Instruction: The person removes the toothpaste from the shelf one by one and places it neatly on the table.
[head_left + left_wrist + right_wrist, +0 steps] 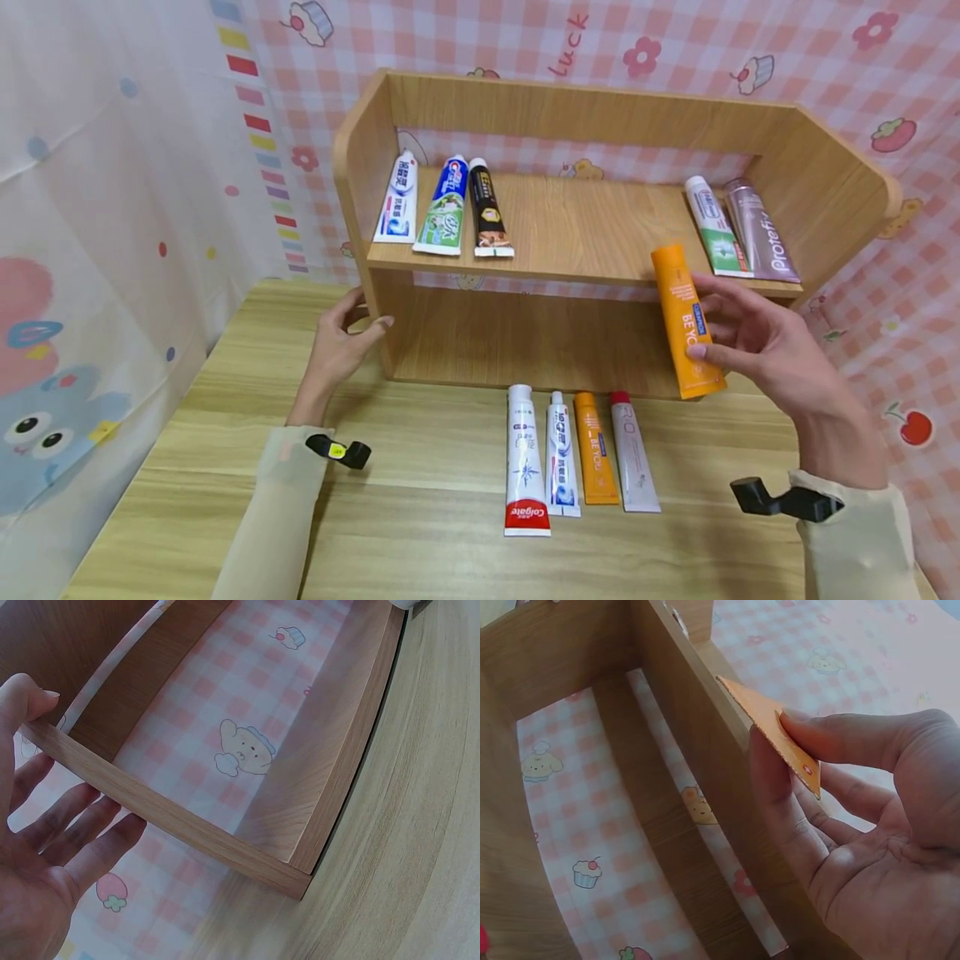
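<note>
My right hand [780, 350] pinches an orange toothpaste tube [681, 308] between thumb and fingers, its cap end up and in front of the upper board's right part. The right wrist view shows the tube's flat crimped end [774, 735] in the pinch. On the left, my left hand [337, 346] holds the front edge of the wooden shelf's side panel [172, 814], thumb on the inner side and fingers on the outer. The two-level wooden shelf [592, 221] stands on the table.
On the upper board lie a white tube [397, 200], a green-blue tube [444, 208] and a black tube [487, 208] at left; a white-green tube [718, 229] and a mauve tube [759, 233] at right. Before the shelf, several tubes, including a Colgate tube [525, 458], lie on the table [420, 500].
</note>
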The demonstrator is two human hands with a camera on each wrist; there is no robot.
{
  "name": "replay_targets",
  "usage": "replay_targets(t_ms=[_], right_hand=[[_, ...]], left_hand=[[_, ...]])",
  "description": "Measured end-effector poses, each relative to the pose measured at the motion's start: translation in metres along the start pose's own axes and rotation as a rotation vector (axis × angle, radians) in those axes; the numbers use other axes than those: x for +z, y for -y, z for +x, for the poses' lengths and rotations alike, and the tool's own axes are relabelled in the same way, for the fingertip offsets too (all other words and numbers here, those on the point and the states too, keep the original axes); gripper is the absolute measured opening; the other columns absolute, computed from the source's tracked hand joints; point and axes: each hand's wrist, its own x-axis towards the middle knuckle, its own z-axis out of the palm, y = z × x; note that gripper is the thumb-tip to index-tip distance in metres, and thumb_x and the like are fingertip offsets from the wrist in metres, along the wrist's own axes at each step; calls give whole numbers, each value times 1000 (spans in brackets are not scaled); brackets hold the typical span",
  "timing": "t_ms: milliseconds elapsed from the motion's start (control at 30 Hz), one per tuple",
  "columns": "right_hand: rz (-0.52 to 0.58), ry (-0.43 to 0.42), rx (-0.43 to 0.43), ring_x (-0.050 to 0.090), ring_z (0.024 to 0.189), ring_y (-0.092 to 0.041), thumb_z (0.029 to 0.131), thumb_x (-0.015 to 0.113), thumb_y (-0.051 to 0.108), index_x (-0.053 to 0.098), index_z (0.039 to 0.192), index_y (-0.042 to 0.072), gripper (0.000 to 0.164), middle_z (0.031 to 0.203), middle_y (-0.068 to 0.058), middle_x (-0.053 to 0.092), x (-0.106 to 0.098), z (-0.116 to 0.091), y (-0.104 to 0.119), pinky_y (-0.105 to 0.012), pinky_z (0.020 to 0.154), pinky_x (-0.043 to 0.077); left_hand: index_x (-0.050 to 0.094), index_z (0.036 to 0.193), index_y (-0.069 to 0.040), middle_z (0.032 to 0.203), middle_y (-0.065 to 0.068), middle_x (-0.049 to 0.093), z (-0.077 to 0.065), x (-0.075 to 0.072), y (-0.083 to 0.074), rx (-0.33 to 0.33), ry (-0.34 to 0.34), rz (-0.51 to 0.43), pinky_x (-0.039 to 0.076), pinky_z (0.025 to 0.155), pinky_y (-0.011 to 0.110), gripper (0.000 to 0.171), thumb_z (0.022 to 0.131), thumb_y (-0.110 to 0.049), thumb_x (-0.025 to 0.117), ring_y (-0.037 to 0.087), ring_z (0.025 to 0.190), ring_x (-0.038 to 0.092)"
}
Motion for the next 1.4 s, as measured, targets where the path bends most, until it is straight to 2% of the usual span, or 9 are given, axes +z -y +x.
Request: replay_targets(t_ms=[333, 633, 867, 1100, 1400], right_hand=[[-39, -5, 50, 72, 105, -12, 86, 62, -24, 37, 156, -1, 77, 123, -9, 60, 3, -8, -11, -24, 78, 64], [-16, 15, 35, 71, 107, -14, 85, 61, -27, 34, 156, -2, 80, 126, -9, 61, 2, -16, -23, -24, 79, 63], [-11, 35, 17, 71, 106, -15, 85, 58, -29, 32, 156, -5, 80, 126, -8, 61, -2, -34, -40, -26, 77, 64], [36, 6, 115, 73, 107, -14, 89, 56, -25, 31, 157, -1, 77, 122, -8, 55, -2, -50, -59, -30, 78, 65], [-25, -34, 245, 73, 102, -15, 94, 62, -13, 34, 158, 5, 73, 124, -3, 57, 0, -64, -85, -31, 78, 65]], left_hand=[[53, 150, -12, 141, 18, 60, 0, 0, 0, 2, 2, 0, 59, 87, 19, 61, 92, -12, 71, 31, 121, 59], [53, 150, -12, 142, 18, 59, -1, -1, -1, -3, -4, 7, 59, 86, 18, 61, 91, -13, 71, 31, 121, 59], [52, 150, -13, 142, 17, 59, 0, 0, 0, 0, 1, 12, 59, 85, 18, 62, 92, -13, 72, 32, 120, 59], [52, 151, -13, 142, 17, 59, 1, 0, -1, -7, -5, 6, 59, 85, 17, 62, 92, -14, 72, 33, 121, 59], [53, 150, -13, 142, 18, 59, -1, 0, -1, 2, -4, 7, 59, 85, 16, 61, 92, -13, 72, 34, 122, 59]])
